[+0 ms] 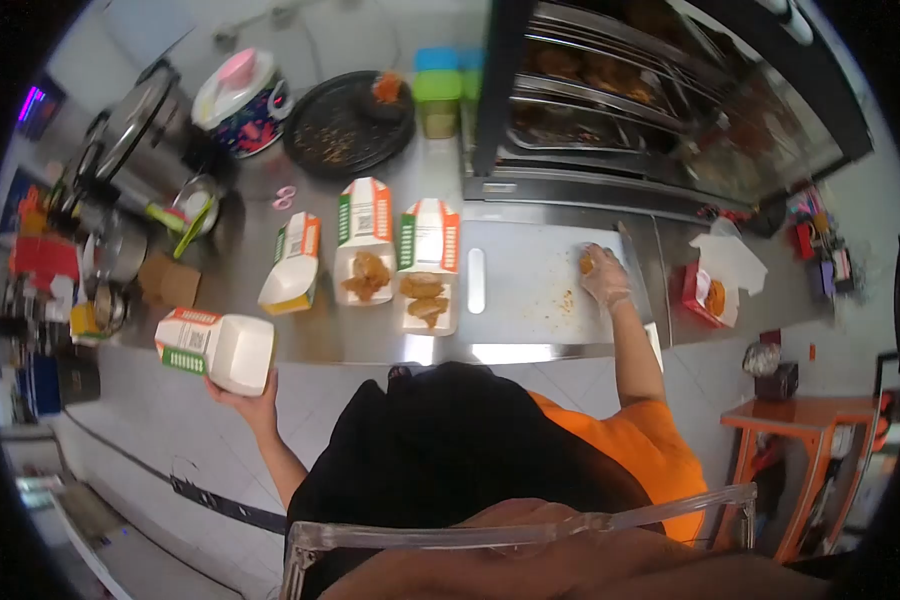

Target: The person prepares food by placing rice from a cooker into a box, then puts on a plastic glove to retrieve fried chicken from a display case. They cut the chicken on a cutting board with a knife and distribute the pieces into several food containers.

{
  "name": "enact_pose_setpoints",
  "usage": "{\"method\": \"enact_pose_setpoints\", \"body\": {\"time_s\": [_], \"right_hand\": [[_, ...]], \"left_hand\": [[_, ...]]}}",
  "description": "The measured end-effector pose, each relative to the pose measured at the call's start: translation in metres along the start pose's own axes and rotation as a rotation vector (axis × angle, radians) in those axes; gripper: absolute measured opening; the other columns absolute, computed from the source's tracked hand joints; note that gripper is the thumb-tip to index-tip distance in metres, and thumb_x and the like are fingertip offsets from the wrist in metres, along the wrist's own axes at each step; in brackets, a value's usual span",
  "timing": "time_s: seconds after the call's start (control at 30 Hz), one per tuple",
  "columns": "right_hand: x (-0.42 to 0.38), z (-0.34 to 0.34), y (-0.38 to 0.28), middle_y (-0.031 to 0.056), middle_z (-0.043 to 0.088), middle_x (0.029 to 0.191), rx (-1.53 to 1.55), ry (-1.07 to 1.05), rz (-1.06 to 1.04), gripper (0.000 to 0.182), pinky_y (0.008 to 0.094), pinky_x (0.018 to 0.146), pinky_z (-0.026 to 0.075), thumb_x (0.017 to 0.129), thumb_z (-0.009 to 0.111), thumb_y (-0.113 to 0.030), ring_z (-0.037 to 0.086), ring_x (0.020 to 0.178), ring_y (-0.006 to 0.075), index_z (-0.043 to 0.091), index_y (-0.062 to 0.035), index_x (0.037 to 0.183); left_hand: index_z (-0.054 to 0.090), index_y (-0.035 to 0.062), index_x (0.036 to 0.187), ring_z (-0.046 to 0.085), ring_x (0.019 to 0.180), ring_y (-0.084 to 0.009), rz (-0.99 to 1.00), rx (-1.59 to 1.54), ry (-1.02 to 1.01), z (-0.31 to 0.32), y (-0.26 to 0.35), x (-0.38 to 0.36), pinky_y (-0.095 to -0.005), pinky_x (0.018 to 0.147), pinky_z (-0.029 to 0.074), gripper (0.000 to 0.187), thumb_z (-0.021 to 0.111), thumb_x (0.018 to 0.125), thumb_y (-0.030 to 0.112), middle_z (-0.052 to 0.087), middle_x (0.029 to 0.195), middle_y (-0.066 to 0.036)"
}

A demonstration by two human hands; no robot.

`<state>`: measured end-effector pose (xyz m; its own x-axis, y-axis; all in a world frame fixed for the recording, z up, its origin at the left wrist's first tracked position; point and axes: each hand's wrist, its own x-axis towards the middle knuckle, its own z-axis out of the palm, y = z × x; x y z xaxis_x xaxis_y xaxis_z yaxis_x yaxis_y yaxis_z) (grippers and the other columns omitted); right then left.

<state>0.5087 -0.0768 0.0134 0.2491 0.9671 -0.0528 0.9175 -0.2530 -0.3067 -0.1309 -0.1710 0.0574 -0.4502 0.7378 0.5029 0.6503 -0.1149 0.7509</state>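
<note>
My left hand (255, 402) grips an open paper food box (242, 350) with orange and green print, from below, off the counter's front edge; its white inside shows. In a clear plastic glove, my right hand (607, 280) is closed around a small piece of fried chicken (586, 265) above the white cutting board (515, 290), where crumbs lie. Between my hands stand more open boxes: one box (292, 280) with its white inside showing, and two with fried chicken (367, 276) in them, the nearer-right one holding several pieces (426, 300).
A knife (632, 262) lies along the board's right edge. Behind it stands a glass warming cabinet (590, 100) with trays of food. A round black tray (345, 125), pink scissors (284, 197) and a patterned pot (240, 105) are at the back left. A red box (705, 300) stands right.
</note>
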Motion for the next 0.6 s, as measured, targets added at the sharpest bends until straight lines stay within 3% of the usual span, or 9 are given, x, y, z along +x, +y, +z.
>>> {"method": "enact_pose_setpoints", "body": {"time_s": [0.07,0.17,0.2,0.27,0.37,0.4,0.47,0.53,0.6], "right_hand": [[-0.004,-0.003,-0.021,0.0152,0.059,0.109,0.142,0.138,-0.038,0.054,0.0396,0.089,0.047,0.067,0.068,-0.014,0.057,0.104,0.0338,0.053,-0.0141,0.120],[-0.003,-0.017,-0.103,0.0130,0.061,0.110,0.436,0.189,-0.065,0.059,0.0371,0.088,0.047,0.065,0.073,-0.019,0.059,0.103,0.0301,0.052,-0.0136,0.120],[0.001,-0.021,-0.136,0.0116,0.062,0.111,0.555,0.010,-0.009,0.065,0.0353,0.088,0.047,0.062,0.076,-0.020,0.060,0.103,0.0260,0.050,-0.0124,0.121],[0.006,-0.013,-0.216,0.0112,0.061,0.111,0.716,-0.116,-0.178,0.069,0.0352,0.088,0.047,0.061,0.077,-0.024,0.060,0.102,0.0251,0.049,-0.0116,0.123],[-0.018,-0.028,-0.364,0.0116,0.061,0.111,0.509,-0.192,-0.419,0.067,0.0343,0.089,0.046,0.064,0.075,-0.028,0.059,0.102,0.0263,0.049,-0.0129,0.124],[-0.007,0.002,-0.392,0.0122,0.061,0.109,0.542,-0.163,-0.630,0.067,0.0357,0.086,0.048,0.065,0.075,-0.030,0.060,0.098,0.0258,0.049,-0.0127,0.124],[-0.011,0.015,-0.461,0.0136,0.062,0.107,0.592,-0.578,-0.498,0.067,0.0387,0.083,0.049,0.065,0.075,-0.030,0.061,0.095,0.0264,0.050,-0.0100,0.123],[-0.008,0.070,-0.502,0.0145,0.063,0.104,0.624,-0.533,-0.576,0.065,0.0425,0.080,0.050,0.066,0.073,-0.031,0.063,0.090,0.0289,0.051,-0.0074,0.122],[-0.004,0.127,-0.522,0.0225,0.060,0.107,0.257,-0.427,-0.689,0.064,0.0416,0.084,0.047,0.071,0.070,-0.037,0.060,0.099,0.0327,0.048,-0.0044,0.121]], "left_hand": [[0.000,0.0034,0.140,0.028,0.129,-0.0314,-0.044,-0.015,-0.013,-0.006,-0.008,0.002,-0.0417,0.109,0.025,0.119,0.085,0.057,0.008,0.020,0.139,-0.021],[0.002,0.0019,0.140,0.032,0.127,-0.0310,-0.061,0.155,-0.107,-0.021,-0.005,0.009,-0.0398,0.107,0.027,0.118,0.085,0.056,0.009,0.026,0.135,-0.021],[0.003,0.0018,0.140,0.033,0.126,-0.0309,-0.087,0.137,-0.116,-0.024,-0.010,0.011,-0.0394,0.106,0.028,0.118,0.085,0.056,0.010,0.028,0.134,-0.021],[0.005,0.0016,0.140,0.035,0.125,-0.0306,-0.124,0.090,-0.146,-0.021,-0.029,0.014,-0.0385,0.105,0.030,0.117,0.086,0.055,0.011,0.032,0.131,-0.021],[0.010,0.0012,0.139,0.035,0.124,-0.0306,-0.139,-0.062,-0.159,-0.013,-0.048,0.020,-0.0388,0.104,0.031,0.114,0.086,0.054,0.014,0.035,0.129,-0.020],[0.012,0.0010,0.138,0.035,0.123,-0.0307,-0.092,-0.010,-0.194,-0.014,-0.058,0.022,-0.0392,0.104,0.031,0.113,0.086,0.053,0.016,0.035,0.129,-0.019],[0.015,0.0006,0.137,0.035,0.123,-0.0311,0.008,0.090,-0.262,-0.012,-0.078,0.030,-0.0399,0.104,0.030,0.112,0.086,0.053,0.019,0.033,0.130,-0.018],[0.018,-0.0003,0.136,0.034,0.123,-0.0316,-0.032,-0.027,-0.249,-0.008,-0.089,0.033,-0.0407,0.105,0.028,0.110,0.086,0.053,0.020,0.032,0.131,-0.018],[0.021,-0.0014,0.136,0.033,0.124,-0.0327,-0.071,-0.156,-0.277,-0.005,-0.106,0.039,-0.0425,0.106,0.028,0.111,0.087,0.050,0.022,0.029,0.133,-0.018]]}}
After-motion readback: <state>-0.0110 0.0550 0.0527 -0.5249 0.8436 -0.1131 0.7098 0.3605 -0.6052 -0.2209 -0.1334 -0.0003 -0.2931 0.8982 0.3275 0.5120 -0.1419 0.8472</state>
